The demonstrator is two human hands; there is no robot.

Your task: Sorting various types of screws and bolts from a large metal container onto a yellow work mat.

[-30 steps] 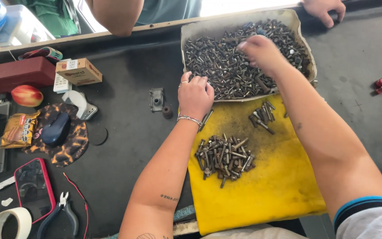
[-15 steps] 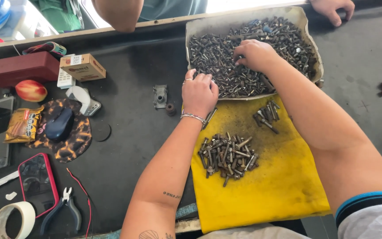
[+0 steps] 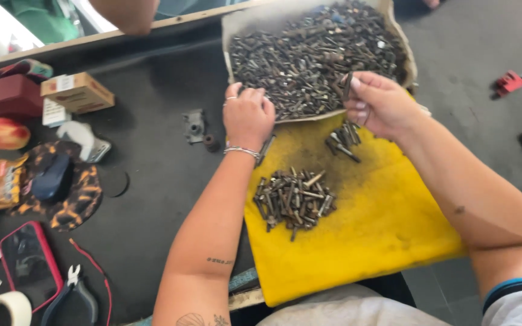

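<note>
Yellow cloth (image 3: 388, 235) lies bare along its right edge; my right hand (image 3: 379, 105), lifted off the tray (image 3: 229, 27), pinches a bolt (image 3: 345, 84); left hand (image 3: 248, 115) rests curled, empty, at the tray's rim.

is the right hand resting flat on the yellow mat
No, the right hand is raised over the tray edge, pinching a dark screw between its fingertips.

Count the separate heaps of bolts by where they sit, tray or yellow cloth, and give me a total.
Heaps in the tray: 1
Heaps on the yellow cloth: 2, a large pile and a small cluster
Total: 3
</note>
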